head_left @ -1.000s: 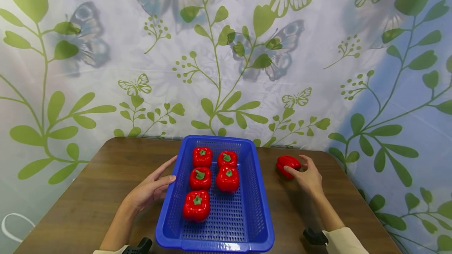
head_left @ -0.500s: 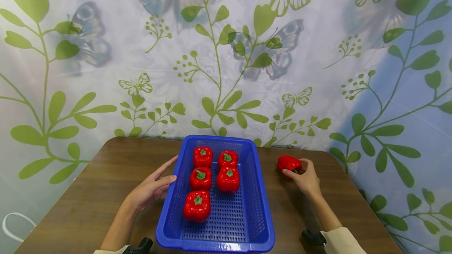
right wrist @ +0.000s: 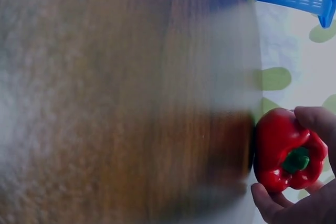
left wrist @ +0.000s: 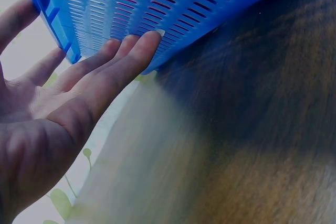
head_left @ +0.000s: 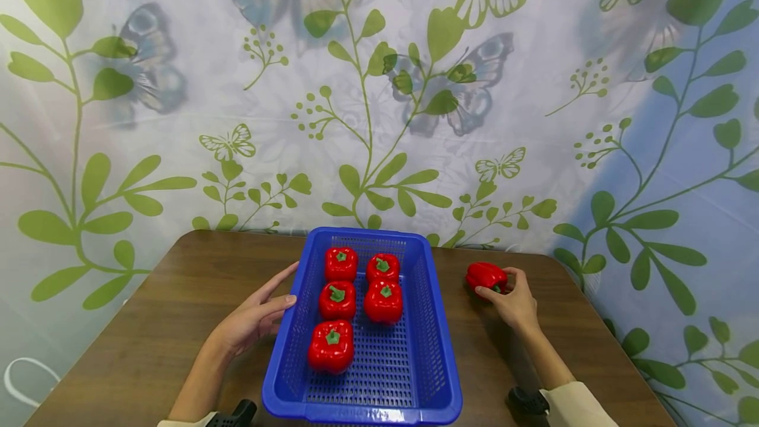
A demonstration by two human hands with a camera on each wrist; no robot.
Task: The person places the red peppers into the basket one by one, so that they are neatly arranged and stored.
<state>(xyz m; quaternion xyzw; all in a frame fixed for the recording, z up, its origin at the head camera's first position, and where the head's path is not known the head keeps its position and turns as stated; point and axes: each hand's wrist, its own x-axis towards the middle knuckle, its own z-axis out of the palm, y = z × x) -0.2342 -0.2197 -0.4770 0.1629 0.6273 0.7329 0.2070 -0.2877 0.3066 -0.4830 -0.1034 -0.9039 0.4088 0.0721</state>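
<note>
A red bell pepper (head_left: 483,275) lies on its side on the table, right of the blue plastic basket (head_left: 362,414). My right hand (head_left: 518,302) holds it between thumb and fingers. In the right wrist view the pepper's green stem (right wrist: 296,160) faces the camera, with the thumb at its upper side and a fingertip (right wrist: 261,195) below. Upright in the basket stand several more red peppers (head_left: 331,348), in two columns at its left and middle. My left hand (head_left: 252,321), fingers extended, touches the basket's left side; the left wrist view shows fingertips (left wrist: 149,43) against the slotted wall.
The brown wooden table (head_left: 172,321) ends at the back against a hanging cloth (head_left: 379,97) printed with leaves and butterflies. The basket takes up the table's middle, its raised rim between my two hands. A white loop (head_left: 29,364) shows beyond the table's left edge.
The pepper under my right hand has turned slightly, bringing its green stem into view near the thumb. The left hand and the basket have stayed put.
</note>
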